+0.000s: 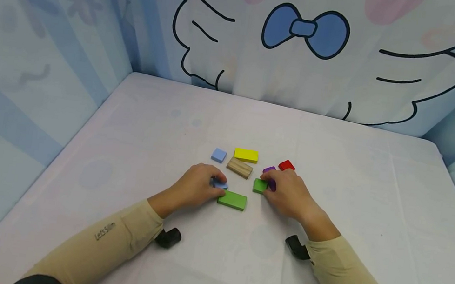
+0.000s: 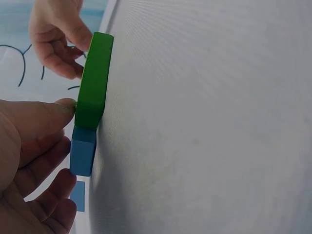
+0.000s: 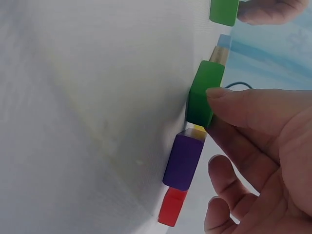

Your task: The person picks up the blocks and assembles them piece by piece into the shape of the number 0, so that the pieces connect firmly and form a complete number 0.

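My left hand [image 1: 198, 185] curls round a small blue block [image 1: 221, 185], its thumb tip at the near left corner of a long green block [image 1: 232, 200]. In the left wrist view the blue block [image 2: 83, 151] sits against the end of the green block [image 2: 95, 78]. My right hand [image 1: 289, 193] pinches a short green block [image 1: 260, 186] between thumb and index finger. A purple block [image 3: 183, 161] stands beside that green block [image 3: 205, 92], under the right fingers, partly hidden in the head view.
Beyond the hands lie a second blue block [image 1: 219, 155], a yellow block [image 1: 246, 155] and a bare wood block [image 1: 239, 167]. A red block [image 1: 286, 165] is past the right fingers. The pale cloth-covered table [image 1: 148, 133] meets a printed curtain [image 1: 245, 59] behind.
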`<state>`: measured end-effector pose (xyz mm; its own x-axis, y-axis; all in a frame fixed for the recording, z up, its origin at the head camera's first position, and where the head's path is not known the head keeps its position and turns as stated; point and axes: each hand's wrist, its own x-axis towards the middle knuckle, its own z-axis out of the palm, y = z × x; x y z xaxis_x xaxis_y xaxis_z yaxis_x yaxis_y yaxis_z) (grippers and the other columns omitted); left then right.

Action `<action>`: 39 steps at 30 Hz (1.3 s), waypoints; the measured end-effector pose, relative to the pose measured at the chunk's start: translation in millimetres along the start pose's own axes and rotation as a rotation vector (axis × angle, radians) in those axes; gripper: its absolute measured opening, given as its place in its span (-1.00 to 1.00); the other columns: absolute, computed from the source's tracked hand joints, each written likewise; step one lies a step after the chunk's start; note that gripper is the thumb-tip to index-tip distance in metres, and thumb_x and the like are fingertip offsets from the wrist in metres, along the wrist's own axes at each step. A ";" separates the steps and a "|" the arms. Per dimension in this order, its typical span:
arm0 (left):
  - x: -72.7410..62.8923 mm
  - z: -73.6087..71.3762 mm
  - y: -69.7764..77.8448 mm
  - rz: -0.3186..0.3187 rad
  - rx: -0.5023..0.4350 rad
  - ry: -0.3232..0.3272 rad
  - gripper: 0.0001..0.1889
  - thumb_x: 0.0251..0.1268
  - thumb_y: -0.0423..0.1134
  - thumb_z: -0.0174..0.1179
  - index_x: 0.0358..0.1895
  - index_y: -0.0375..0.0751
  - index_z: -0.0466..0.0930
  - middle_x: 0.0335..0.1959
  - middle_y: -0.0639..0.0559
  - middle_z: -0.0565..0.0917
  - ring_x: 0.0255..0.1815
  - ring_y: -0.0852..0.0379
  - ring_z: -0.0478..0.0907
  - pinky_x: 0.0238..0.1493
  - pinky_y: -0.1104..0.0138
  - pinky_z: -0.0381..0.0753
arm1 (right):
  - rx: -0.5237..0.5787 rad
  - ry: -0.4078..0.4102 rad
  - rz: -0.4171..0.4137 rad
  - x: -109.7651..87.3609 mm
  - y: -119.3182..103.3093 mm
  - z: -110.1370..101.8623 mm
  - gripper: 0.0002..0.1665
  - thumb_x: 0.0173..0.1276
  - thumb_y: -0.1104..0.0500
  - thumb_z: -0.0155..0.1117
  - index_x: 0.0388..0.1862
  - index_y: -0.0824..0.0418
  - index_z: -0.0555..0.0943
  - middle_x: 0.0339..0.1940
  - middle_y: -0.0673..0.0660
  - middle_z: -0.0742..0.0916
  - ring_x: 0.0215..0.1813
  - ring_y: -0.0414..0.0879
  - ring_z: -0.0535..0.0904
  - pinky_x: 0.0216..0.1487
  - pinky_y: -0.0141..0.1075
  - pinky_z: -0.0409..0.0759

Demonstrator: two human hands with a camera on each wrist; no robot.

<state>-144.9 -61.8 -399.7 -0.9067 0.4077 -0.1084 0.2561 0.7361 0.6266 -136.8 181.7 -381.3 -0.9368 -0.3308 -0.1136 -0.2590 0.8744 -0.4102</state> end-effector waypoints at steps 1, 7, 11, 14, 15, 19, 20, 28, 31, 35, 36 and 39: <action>0.0 0.1 0.1 -0.001 -0.001 0.000 -0.73 0.18 -0.23 0.47 -0.06 -0.18 0.74 -0.12 0.06 0.71 -0.02 0.07 0.54 0.08 0.19 0.53 | -0.002 -0.001 0.002 0.1 0.2 0.1 -0.60 0.30 0.28 0.32 0.13 0.29 0.66 0.01 0.24 0.68 0.08 0.20 0.48 0.14 0.10 0.47; 0.3 -0.2 0.9 -0.004 0.000 -0.006 -0.73 0.19 -0.22 0.47 -0.05 -0.18 0.74 -0.11 0.06 0.71 -0.01 0.07 0.54 0.09 0.19 0.52 | -0.024 0.001 -0.006 -0.2 -0.7 0.2 -0.63 0.29 0.24 0.38 0.08 0.27 0.69 -0.05 0.20 0.70 0.01 0.15 0.50 0.04 0.05 0.50; 0.0 -0.7 1.4 -0.010 0.002 -0.012 -0.72 0.20 -0.22 0.46 -0.04 -0.18 0.73 -0.11 0.06 0.70 0.00 0.07 0.54 0.10 0.19 0.53 | -0.012 -0.001 -0.004 -1.8 -3.1 0.7 -0.62 0.27 0.20 0.42 0.06 0.28 0.70 -0.06 0.19 0.70 -0.01 0.13 0.51 0.03 0.03 0.51; -0.2 -0.9 0.9 -0.008 -0.002 -0.012 -0.72 0.20 -0.22 0.46 -0.04 -0.18 0.73 -0.11 0.06 0.70 -0.03 0.08 0.55 0.08 0.19 0.53 | 0.014 -0.008 -0.005 -2.1 -3.3 1.6 -0.60 0.26 0.17 0.44 0.06 0.29 0.69 -0.06 0.17 0.71 0.01 0.12 0.52 0.06 0.03 0.51; -0.4 -0.9 0.8 -0.007 -0.002 -0.011 -0.72 0.20 -0.22 0.47 -0.05 -0.18 0.73 -0.11 0.06 0.70 -0.03 0.08 0.55 0.07 0.19 0.53 | 0.019 -0.010 -0.007 -2.2 -3.0 1.8 -0.58 0.26 0.16 0.44 0.07 0.29 0.68 -0.05 0.17 0.71 0.02 0.12 0.52 0.08 0.04 0.51; -0.2 -0.7 0.7 -0.006 -0.004 -0.010 -0.73 0.19 -0.22 0.47 -0.05 -0.18 0.74 -0.12 0.06 0.70 -0.04 0.08 0.54 0.07 0.19 0.53 | 0.037 -0.015 -0.026 -3.6 -1.8 1.8 -0.53 0.26 0.17 0.43 0.14 0.30 0.65 0.02 0.17 0.70 0.09 0.13 0.52 0.16 0.06 0.48; -0.2 -0.7 0.9 -0.006 -0.004 -0.011 -0.72 0.20 -0.22 0.47 -0.05 -0.19 0.73 -0.12 0.06 0.70 -0.03 0.08 0.54 0.08 0.19 0.53 | 0.040 -0.015 -0.032 -3.9 -1.4 1.7 -0.52 0.27 0.18 0.42 0.15 0.30 0.65 0.04 0.17 0.70 0.11 0.14 0.52 0.18 0.06 0.47; 0.1 -0.7 1.2 -0.009 -0.006 -0.012 -0.72 0.20 -0.22 0.46 -0.05 -0.19 0.73 -0.11 0.06 0.70 -0.03 0.08 0.55 0.09 0.19 0.53 | 0.044 -0.033 -0.062 -2.1 0.5 1.2 -0.51 0.27 0.22 0.42 0.20 0.25 0.65 0.14 0.22 0.67 0.16 0.18 0.51 0.21 0.09 0.45; -0.1 -0.5 0.9 -0.005 -0.006 -0.009 -0.73 0.20 -0.22 0.46 -0.05 -0.18 0.73 -0.11 0.06 0.70 -0.02 0.08 0.55 0.10 0.18 0.52 | 0.038 -0.044 -0.060 -1.4 0.2 1.4 -0.50 0.26 0.21 0.44 0.20 0.23 0.65 0.12 0.22 0.67 0.12 0.17 0.49 0.15 0.07 0.47; -0.3 0.0 0.2 0.002 -0.001 -0.007 -0.73 0.20 -0.22 0.46 -0.05 -0.18 0.73 -0.11 0.05 0.70 -0.01 0.07 0.56 0.10 0.17 0.53 | 0.031 -0.046 -0.059 -1.3 -0.2 2.3 -0.49 0.25 0.18 0.46 0.20 0.21 0.65 0.08 0.20 0.67 0.07 0.14 0.47 0.08 0.03 0.48; -0.4 0.1 0.1 0.002 -0.001 -0.007 -0.73 0.20 -0.22 0.46 -0.05 -0.18 0.73 -0.11 0.05 0.70 0.00 0.06 0.55 0.10 0.17 0.52 | 0.028 -0.043 -0.063 -1.2 -0.2 2.7 -0.49 0.24 0.18 0.46 0.19 0.21 0.65 0.07 0.19 0.68 0.06 0.14 0.47 0.06 0.01 0.48; -0.5 -0.1 0.2 0.006 0.006 -0.004 -0.73 0.20 -0.22 0.46 -0.05 -0.18 0.73 -0.11 0.06 0.70 0.00 0.06 0.55 0.11 0.16 0.52 | 0.013 -0.027 -0.078 -1.2 -0.1 4.3 -0.50 0.23 0.16 0.46 0.17 0.22 0.67 0.04 0.15 0.70 0.03 0.12 0.47 0.01 -0.03 0.47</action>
<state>-144.4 -61.9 -399.4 -0.9038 0.4143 -0.1073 0.2638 0.7367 0.6227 -134.6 180.5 -385.0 -0.9074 -0.4070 -0.1052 -0.3274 0.8412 -0.4303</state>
